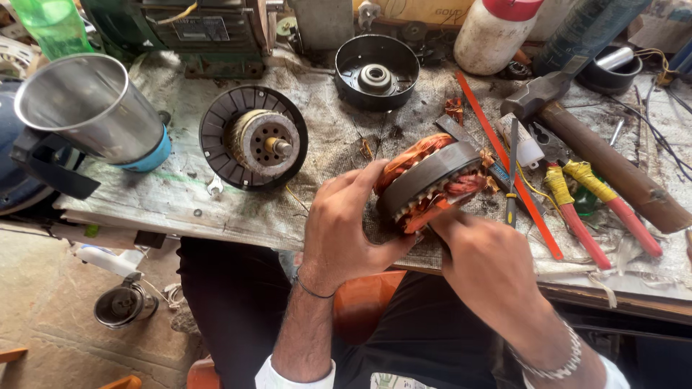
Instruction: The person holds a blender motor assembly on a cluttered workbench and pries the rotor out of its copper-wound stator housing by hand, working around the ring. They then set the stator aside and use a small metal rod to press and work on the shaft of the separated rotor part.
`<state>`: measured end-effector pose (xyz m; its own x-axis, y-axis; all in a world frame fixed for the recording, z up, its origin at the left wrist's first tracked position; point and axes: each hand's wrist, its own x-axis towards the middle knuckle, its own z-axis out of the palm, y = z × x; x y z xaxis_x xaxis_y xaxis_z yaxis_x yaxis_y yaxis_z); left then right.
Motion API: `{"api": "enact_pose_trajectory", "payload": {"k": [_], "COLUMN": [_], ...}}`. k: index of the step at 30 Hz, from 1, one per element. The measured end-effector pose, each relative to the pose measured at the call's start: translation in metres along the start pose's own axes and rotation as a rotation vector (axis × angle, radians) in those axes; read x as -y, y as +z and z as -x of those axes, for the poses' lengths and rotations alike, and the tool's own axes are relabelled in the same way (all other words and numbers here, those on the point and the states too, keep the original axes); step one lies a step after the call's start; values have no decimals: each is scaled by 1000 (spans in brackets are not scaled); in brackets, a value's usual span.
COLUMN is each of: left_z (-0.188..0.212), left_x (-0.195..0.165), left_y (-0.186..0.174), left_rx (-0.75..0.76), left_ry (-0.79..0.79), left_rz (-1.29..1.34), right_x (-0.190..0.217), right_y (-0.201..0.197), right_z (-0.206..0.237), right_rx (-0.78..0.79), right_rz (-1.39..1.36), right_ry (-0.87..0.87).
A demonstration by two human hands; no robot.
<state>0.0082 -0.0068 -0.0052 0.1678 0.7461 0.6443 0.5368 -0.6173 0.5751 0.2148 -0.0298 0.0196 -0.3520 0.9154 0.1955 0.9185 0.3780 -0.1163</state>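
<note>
We are holding a motor stator point(430, 180) upright on edge near the front of the cloth-covered bench point(180, 194), a grey steel ring with copper windings bulging out on both faces. Our left hand point(346, 223) is cupping its near-left side, fingers curled over the top coil and thumb underneath, so it is closed around the part. Our right hand point(483, 263) is pressing in at the lower edge, and its fingertips are pinching something orange-red against the slots; it may be a strip of slot insulation, though the fingers are hiding most of it.

We are judging the stator as dense and heavy for its size, since the laminated core is solid steel. That ring is stiff and takes a firm grip. The copper coils are softer: the enamelled wire is bending and scratching easily, so squeezing them hard is risking damage. The outer steel band is the safest place to take hold, with the palm supporting the weight from below. The slot edges are looking sharp.

Nearby are lying 1 rotor point(254, 138) in a black fan disc, 1 black end cap point(377, 70), 1 steel jar point(90, 108), 1 hammer point(591, 144), pliers point(577, 194) with red and yellow grips and 1 orange hacksaw blade point(508, 166).
</note>
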Motion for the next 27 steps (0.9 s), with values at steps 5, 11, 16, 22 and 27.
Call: {"api": "enact_pose_trajectory", "payload": {"k": [5,11,16,22,27], "left_z": [-2,1,2,4,1], "left_x": [-1,3,4,0,1], "left_y": [3,9,8,1,2], "left_rx": [40,65,47,-9,12], "left_ry": [5,54,49,25,-8], "left_rz": [-66,-39,-57,-52,8], "right_x": [-3,-14,-14,-4,2], "right_y": [-1,-5,5,1,-3], "right_z": [-3,1,1,3,1], "right_rx": [36,-46,19,-33,42], "right_rz": [23,-78,27,-18,98], "right_ry": [48,6,46,-40,-29]}}
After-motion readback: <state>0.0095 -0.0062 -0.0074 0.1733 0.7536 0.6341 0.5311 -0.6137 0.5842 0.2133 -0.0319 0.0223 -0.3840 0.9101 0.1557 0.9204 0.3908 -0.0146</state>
